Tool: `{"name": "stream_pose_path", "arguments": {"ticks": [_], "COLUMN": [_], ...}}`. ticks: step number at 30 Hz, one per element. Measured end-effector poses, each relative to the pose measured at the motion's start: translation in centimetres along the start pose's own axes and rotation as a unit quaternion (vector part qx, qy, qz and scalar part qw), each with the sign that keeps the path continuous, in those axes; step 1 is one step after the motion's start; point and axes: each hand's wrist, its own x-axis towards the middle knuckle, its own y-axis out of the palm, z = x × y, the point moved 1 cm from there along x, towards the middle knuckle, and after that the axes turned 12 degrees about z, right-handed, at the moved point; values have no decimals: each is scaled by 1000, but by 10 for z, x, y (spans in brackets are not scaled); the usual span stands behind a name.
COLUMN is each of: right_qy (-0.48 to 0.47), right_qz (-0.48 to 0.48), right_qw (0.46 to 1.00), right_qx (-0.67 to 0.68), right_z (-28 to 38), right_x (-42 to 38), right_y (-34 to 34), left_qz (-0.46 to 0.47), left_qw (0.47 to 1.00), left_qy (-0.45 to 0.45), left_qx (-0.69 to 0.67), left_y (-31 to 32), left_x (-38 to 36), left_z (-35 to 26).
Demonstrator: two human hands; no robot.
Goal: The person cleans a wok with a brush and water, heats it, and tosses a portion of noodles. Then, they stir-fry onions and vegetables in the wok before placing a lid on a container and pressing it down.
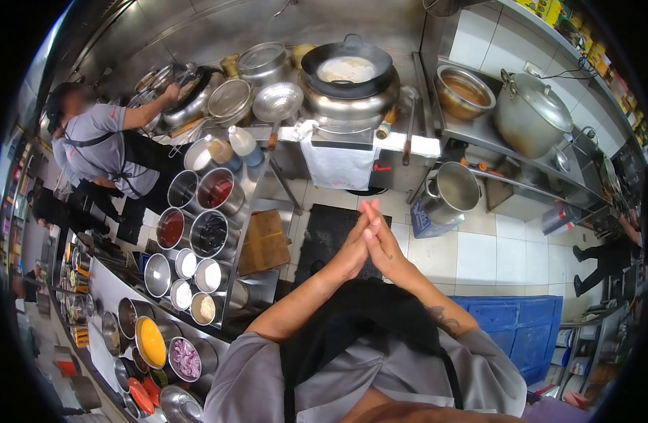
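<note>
In front of the black apron, my left hand (356, 248) and my right hand (388, 248) are pressed together, palms facing, fingertips pointing toward the stove. Nothing shows between them. Beyond them, a black wok (347, 68) with pale, frothy contents sits on a round metal burner ring. A white towel (338, 166) hangs from the stove front. Left of the wok lies a perforated ladle (277, 103). A long-handled tool (408, 127) rests to its right.
Metal containers of sauces and powders (210, 233) stand on the left shelf. A person in a gray shirt (102, 134) works at the far-left stove. On the right are a lidded pot (533, 116), a floor pot (456, 189) and a blue panel (511, 328).
</note>
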Motion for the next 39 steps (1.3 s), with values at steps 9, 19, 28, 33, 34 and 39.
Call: {"name": "stream_pose_path", "arguments": {"ticks": [9, 19, 28, 33, 34, 39], "right_qy": [-46, -26, 20, -16, -27, -44], "right_qz": [41, 91, 33, -28, -32, -48], "right_qw": [998, 989, 999, 991, 994, 995], "right_qx": [12, -110, 1, -128, -106, -71], "right_z": [23, 1, 22, 2, 0, -8], "right_x": [4, -4, -6, -7, -7, -6], "right_y": [-3, -3, 3, 1, -1, -9], "left_qz": [61, 31, 12, -33, -39, -47], "left_qw": [997, 999, 999, 997, 996, 996], "left_qy": [-48, -5, -50, -29, -21, -17], "left_qx": [-12, 23, 15, 71, 81, 79], "left_y": [6, 1, 19, 7, 8, 8], "left_x": [-4, 3, 0, 4, 3, 3], "left_z": [-16, -2, -15, -3, -5, -6]}}
